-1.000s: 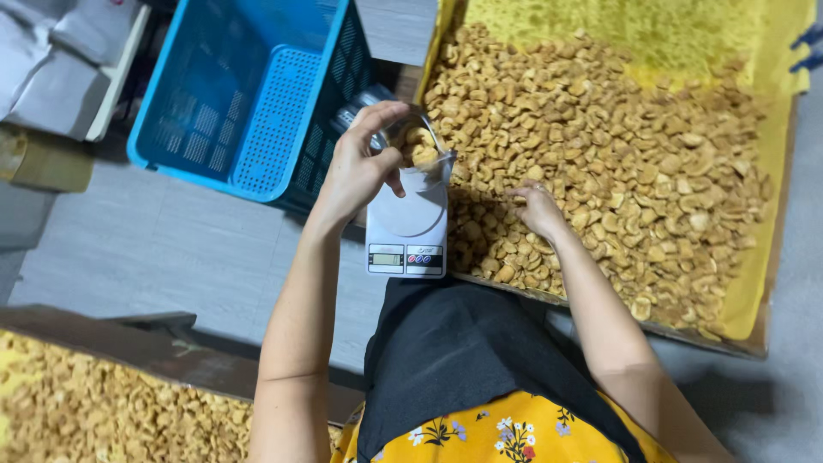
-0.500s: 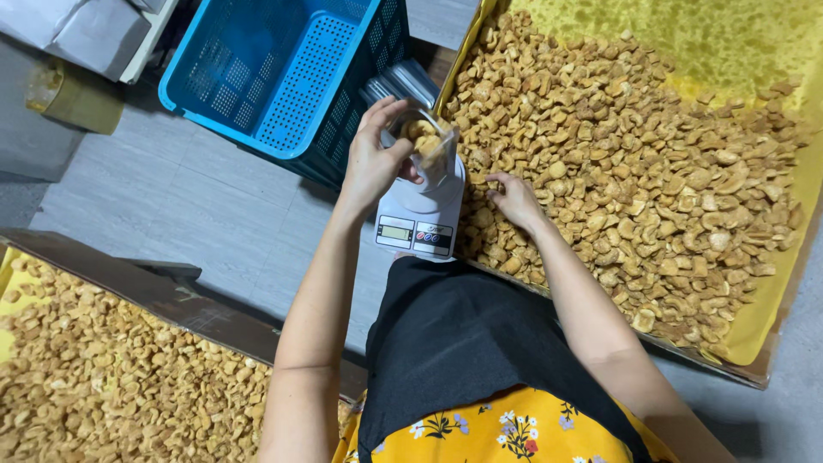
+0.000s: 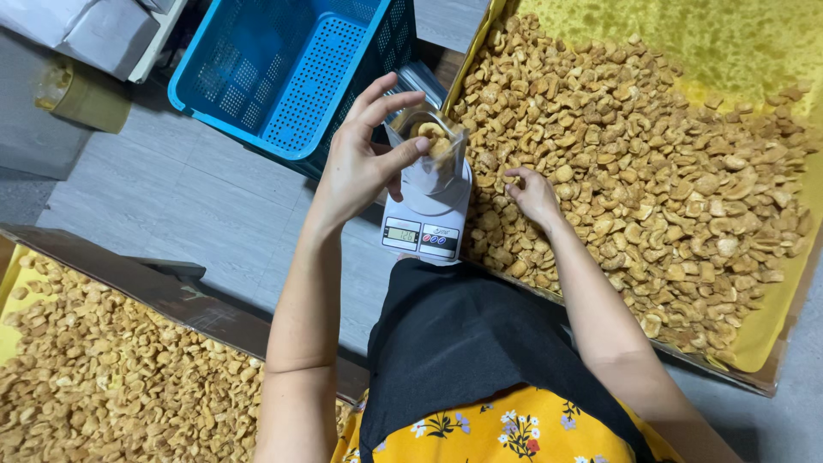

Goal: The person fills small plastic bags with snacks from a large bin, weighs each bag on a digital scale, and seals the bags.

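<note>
Our left hand (image 3: 360,167) still pinches the clear bag (image 3: 433,154) on the scale (image 3: 424,219), while our right hand (image 3: 531,195) has moved off it, fingers closing on snack pieces (image 3: 651,171) just beneath them.

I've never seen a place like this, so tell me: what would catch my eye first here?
Most striking is the huge tray of golden-brown snack pieces on the right, where the right hand rests. At the centre, the left hand holds a small clear bag of those pieces upright on a white kitchen scale. Behind it stands a bright blue plastic crate.
</note>
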